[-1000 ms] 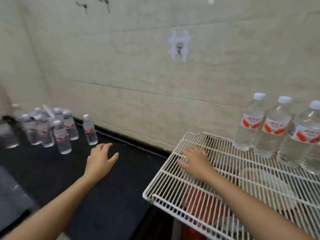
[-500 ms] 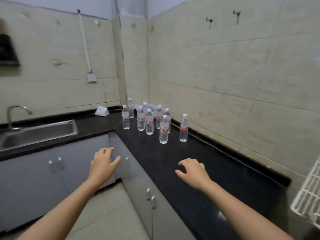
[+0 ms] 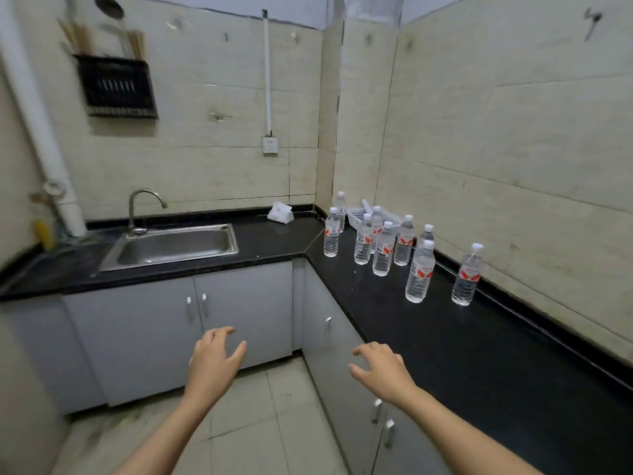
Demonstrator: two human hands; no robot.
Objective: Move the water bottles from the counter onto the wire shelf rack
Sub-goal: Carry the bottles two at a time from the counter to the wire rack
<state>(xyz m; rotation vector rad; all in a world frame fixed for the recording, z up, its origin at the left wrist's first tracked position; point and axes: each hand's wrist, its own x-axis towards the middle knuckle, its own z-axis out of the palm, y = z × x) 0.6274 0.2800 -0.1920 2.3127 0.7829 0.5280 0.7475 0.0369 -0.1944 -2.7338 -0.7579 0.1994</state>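
Right hand (image 3: pixel 380 368) shifted to counter (image 3: pixel 479 354) edge | left hand (image 3: pixel 215 358) beside it, both spread | water bottles (image 3: pixel 419 275) full, upright

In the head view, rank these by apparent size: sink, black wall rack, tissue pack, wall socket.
1. sink and black wall rack, too alike to rank
2. tissue pack
3. wall socket

water bottles (image 3: pixel 383 248) upright on counter (image 3: pixel 445 337) right, sink (image 3: pixel 171 248) left, tissue pack (image 3: pixel 280 212) between
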